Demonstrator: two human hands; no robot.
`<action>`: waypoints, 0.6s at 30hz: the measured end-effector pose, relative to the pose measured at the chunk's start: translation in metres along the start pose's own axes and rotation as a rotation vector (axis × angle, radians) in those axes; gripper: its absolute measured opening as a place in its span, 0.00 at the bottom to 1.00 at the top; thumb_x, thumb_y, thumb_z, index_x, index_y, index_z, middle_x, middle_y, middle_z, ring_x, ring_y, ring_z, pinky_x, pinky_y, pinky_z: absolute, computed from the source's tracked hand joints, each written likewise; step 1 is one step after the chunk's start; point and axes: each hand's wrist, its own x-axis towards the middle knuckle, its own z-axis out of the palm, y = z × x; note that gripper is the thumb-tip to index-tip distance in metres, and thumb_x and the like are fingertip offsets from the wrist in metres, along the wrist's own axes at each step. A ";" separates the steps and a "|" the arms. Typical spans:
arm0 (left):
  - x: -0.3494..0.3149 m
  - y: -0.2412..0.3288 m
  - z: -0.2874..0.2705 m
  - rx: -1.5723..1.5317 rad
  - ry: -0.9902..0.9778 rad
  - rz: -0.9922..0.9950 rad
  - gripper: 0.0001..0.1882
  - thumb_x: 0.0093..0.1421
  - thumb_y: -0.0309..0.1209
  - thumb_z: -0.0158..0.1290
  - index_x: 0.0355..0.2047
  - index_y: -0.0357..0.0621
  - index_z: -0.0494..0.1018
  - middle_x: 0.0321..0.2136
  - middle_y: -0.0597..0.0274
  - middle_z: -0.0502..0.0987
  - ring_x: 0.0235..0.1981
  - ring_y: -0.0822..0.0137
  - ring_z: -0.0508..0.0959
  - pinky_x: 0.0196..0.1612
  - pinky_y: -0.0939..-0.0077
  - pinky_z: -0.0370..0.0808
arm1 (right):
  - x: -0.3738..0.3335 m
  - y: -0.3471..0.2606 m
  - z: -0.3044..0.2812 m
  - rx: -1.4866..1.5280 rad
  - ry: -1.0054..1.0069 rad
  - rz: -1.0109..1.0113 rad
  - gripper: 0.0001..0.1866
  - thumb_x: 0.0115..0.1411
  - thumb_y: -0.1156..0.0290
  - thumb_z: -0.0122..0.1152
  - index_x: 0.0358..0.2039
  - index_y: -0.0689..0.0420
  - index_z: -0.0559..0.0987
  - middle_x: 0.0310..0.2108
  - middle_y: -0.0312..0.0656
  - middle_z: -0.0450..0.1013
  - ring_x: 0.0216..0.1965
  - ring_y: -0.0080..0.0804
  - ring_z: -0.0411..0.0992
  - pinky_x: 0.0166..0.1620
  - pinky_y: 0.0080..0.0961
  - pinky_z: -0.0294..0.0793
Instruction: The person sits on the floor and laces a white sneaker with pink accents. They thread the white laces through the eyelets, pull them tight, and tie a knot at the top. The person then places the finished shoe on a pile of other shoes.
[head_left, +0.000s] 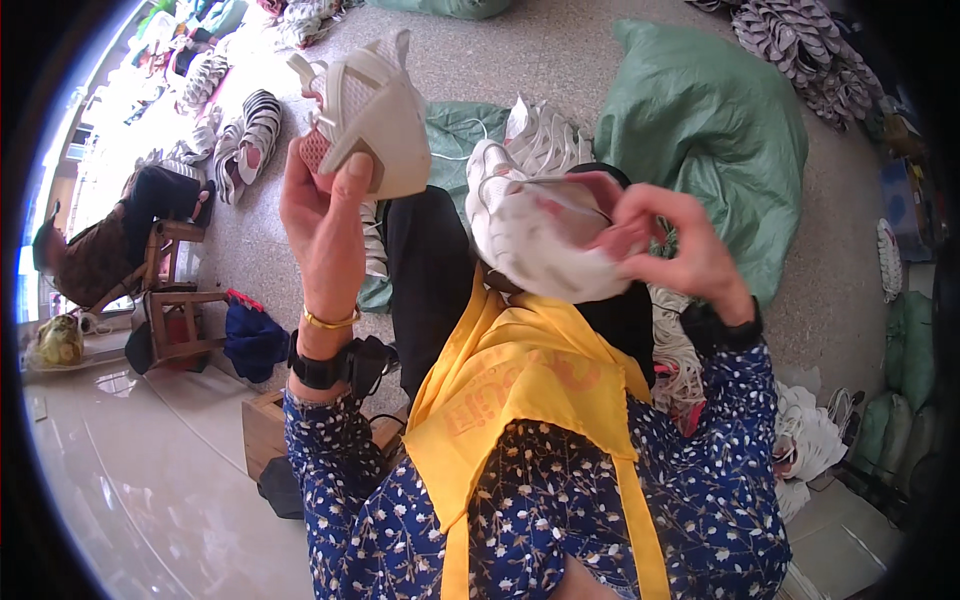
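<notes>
A white shoe upper [380, 125] with pink mesh lining is raised at the upper left. My left hand [335, 215] is closed around its lower edge, thumb in front and fingers mostly hidden behind. A second white shoe upper [530, 245], with a pink inside, sits tilted above my lap against my black trousers. My right hand [690, 240] pinches this upper's pink edge at its right side, thumb and forefinger together. The two uppers are apart.
A yellow apron [520, 375] covers my lap. Ahead stands a large green sack [700, 150], with nested white uppers [545, 140] beside it. Bundles of laces or uppers [675, 345] lie right of my knee. At left, a person [110, 240] sits near wooden stools [180, 320].
</notes>
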 end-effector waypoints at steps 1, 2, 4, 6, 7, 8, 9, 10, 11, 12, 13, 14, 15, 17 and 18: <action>0.004 -0.001 -0.002 -0.026 0.008 0.015 0.06 0.70 0.25 0.55 0.44 0.45 0.69 0.35 0.74 0.69 0.39 0.83 0.68 0.49 0.84 0.67 | -0.007 0.007 -0.020 0.014 0.008 -0.004 0.21 0.52 0.64 0.76 0.40 0.60 0.76 0.39 0.32 0.74 0.43 0.20 0.73 0.47 0.24 0.72; 0.008 -0.002 -0.002 -0.052 0.036 -0.002 0.08 0.70 0.25 0.55 0.48 0.43 0.70 0.40 0.70 0.73 0.45 0.80 0.72 0.56 0.79 0.68 | -0.016 0.019 -0.037 0.147 0.070 -0.083 0.17 0.57 0.64 0.70 0.41 0.60 0.76 0.38 0.32 0.73 0.41 0.20 0.72 0.46 0.23 0.72; 0.011 -0.010 -0.012 -0.079 -0.024 -0.005 0.10 0.70 0.25 0.55 0.50 0.41 0.70 0.43 0.68 0.75 0.49 0.77 0.73 0.58 0.78 0.68 | -0.026 0.030 -0.048 0.510 0.418 -0.064 0.13 0.65 0.64 0.60 0.44 0.60 0.76 0.38 0.35 0.72 0.39 0.22 0.71 0.46 0.24 0.71; 0.007 -0.020 -0.020 -0.081 -0.057 -0.022 0.11 0.70 0.26 0.55 0.51 0.41 0.70 0.45 0.67 0.76 0.51 0.75 0.74 0.59 0.76 0.68 | -0.036 0.028 -0.046 0.957 0.994 0.150 0.14 0.71 0.64 0.52 0.48 0.61 0.75 0.41 0.40 0.72 0.41 0.27 0.70 0.49 0.28 0.71; 0.004 -0.024 -0.021 -0.075 -0.065 -0.037 0.12 0.70 0.26 0.55 0.52 0.40 0.70 0.46 0.66 0.76 0.51 0.75 0.74 0.59 0.76 0.68 | -0.044 0.047 -0.058 1.041 0.878 -0.003 0.15 0.72 0.64 0.50 0.48 0.62 0.75 0.41 0.41 0.71 0.41 0.29 0.70 0.50 0.30 0.71; 0.003 -0.024 -0.020 -0.070 -0.079 -0.051 0.12 0.70 0.26 0.55 0.52 0.40 0.70 0.46 0.66 0.76 0.51 0.75 0.74 0.59 0.75 0.69 | -0.060 0.080 -0.076 1.118 0.759 -0.158 0.15 0.73 0.64 0.48 0.49 0.62 0.74 0.41 0.43 0.71 0.42 0.31 0.70 0.51 0.32 0.71; 0.001 -0.026 -0.014 -0.062 -0.045 -0.069 0.13 0.70 0.27 0.56 0.52 0.40 0.70 0.47 0.66 0.76 0.50 0.75 0.75 0.57 0.76 0.70 | -0.069 0.104 -0.089 1.185 0.639 -0.313 0.15 0.74 0.64 0.46 0.50 0.63 0.74 0.42 0.44 0.70 0.42 0.34 0.70 0.53 0.35 0.71; -0.006 -0.024 -0.007 -0.048 -0.002 -0.079 0.14 0.69 0.28 0.58 0.52 0.40 0.70 0.48 0.65 0.77 0.49 0.76 0.75 0.55 0.77 0.72 | -0.068 0.109 -0.092 1.325 0.490 -0.395 0.17 0.74 0.61 0.48 0.48 0.65 0.73 0.39 0.44 0.70 0.41 0.35 0.71 0.54 0.37 0.71; -0.011 -0.024 -0.003 -0.033 0.038 -0.101 0.15 0.69 0.29 0.59 0.53 0.40 0.70 0.49 0.64 0.77 0.47 0.77 0.76 0.53 0.78 0.74 | -0.067 0.106 -0.089 1.365 0.622 -0.323 0.18 0.74 0.60 0.49 0.47 0.64 0.73 0.39 0.44 0.70 0.41 0.35 0.71 0.55 0.37 0.71; -0.016 -0.029 -0.007 -0.060 0.017 -0.136 0.16 0.67 0.28 0.60 0.51 0.38 0.69 0.47 0.65 0.77 0.48 0.77 0.75 0.54 0.79 0.74 | -0.066 0.103 -0.085 1.399 0.754 -0.249 0.18 0.74 0.59 0.49 0.47 0.64 0.73 0.39 0.44 0.69 0.41 0.35 0.70 0.55 0.38 0.72; -0.023 -0.038 -0.012 -0.025 -0.039 -0.141 0.16 0.67 0.28 0.60 0.50 0.38 0.69 0.46 0.66 0.76 0.48 0.78 0.75 0.52 0.79 0.74 | -0.066 0.100 -0.082 1.429 0.886 -0.171 0.18 0.74 0.58 0.49 0.46 0.64 0.73 0.39 0.44 0.69 0.40 0.35 0.70 0.55 0.38 0.72; -0.028 -0.041 -0.009 0.007 -0.100 -0.144 0.15 0.67 0.27 0.61 0.50 0.38 0.69 0.46 0.66 0.76 0.47 0.78 0.75 0.51 0.80 0.75 | -0.066 0.107 -0.083 1.381 0.912 -0.135 0.19 0.74 0.56 0.51 0.45 0.62 0.74 0.40 0.44 0.71 0.43 0.35 0.72 0.56 0.38 0.72; -0.033 -0.042 -0.008 0.038 -0.161 -0.146 0.15 0.66 0.27 0.61 0.49 0.38 0.69 0.45 0.67 0.76 0.46 0.78 0.75 0.50 0.80 0.75 | -0.068 0.113 -0.081 1.371 0.872 -0.139 0.20 0.74 0.56 0.50 0.46 0.63 0.74 0.41 0.44 0.72 0.45 0.36 0.73 0.57 0.40 0.71; -0.049 -0.044 0.013 0.273 -0.203 -0.131 0.16 0.61 0.22 0.62 0.46 0.38 0.69 0.36 0.67 0.74 0.40 0.79 0.76 0.40 0.83 0.75 | -0.071 0.119 -0.077 1.349 0.792 -0.143 0.21 0.75 0.56 0.48 0.48 0.64 0.74 0.43 0.45 0.73 0.48 0.37 0.73 0.61 0.43 0.70; -0.054 -0.044 0.019 0.464 -0.296 -0.079 0.17 0.58 0.20 0.62 0.45 0.39 0.70 0.34 0.65 0.74 0.39 0.75 0.77 0.39 0.80 0.75 | -0.069 0.120 -0.074 1.311 0.701 -0.177 0.20 0.75 0.55 0.48 0.47 0.62 0.75 0.43 0.43 0.72 0.48 0.36 0.73 0.61 0.41 0.70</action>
